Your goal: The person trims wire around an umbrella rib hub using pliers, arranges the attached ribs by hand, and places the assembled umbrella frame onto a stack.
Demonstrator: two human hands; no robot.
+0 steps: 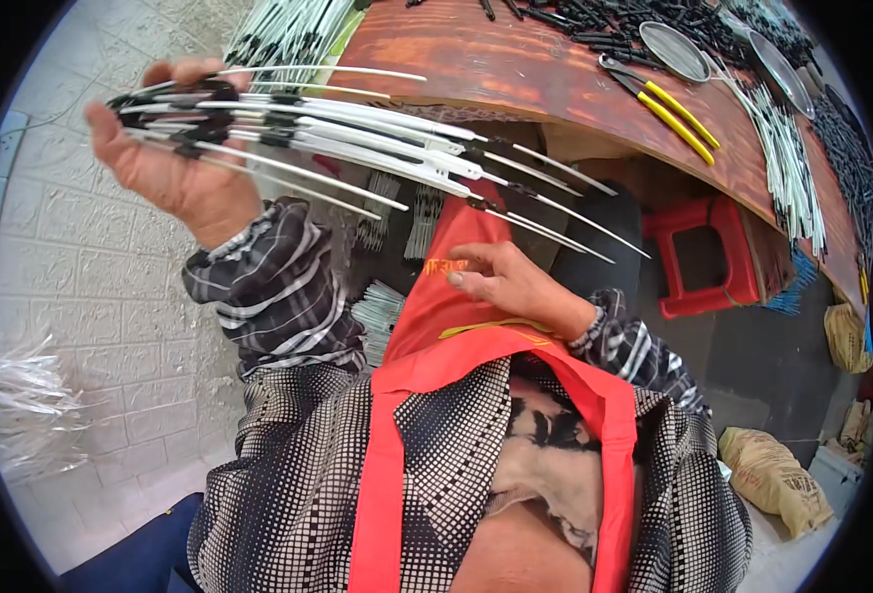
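My left hand point(194, 188) is raised at the upper left, closed round a bundle of umbrella ribs point(387, 148). These are thin white rods and flat white channels with black plastic joints. Their black-jointed ends are gathered in my palm, and the long ends fan out to the right, tips spread apart. Lower down, before my red apron point(436, 336), my right hand point(525, 287) hovers or rests with thumb and fingers apart and nothing in it. Whether it touches the apron I cannot tell. The ribs are clear of my right hand.
A reddish wooden table point(496, 59) curves across the top. On it lie yellow-handled pliers point(678, 119), black plastic parts point(594, 30), two rimmed oval discs point(675, 51) and more white ribs point(782, 163). A red stool point(664, 267) and a sack point(777, 479) stand right; a brick-patterned wall point(100, 267) left.
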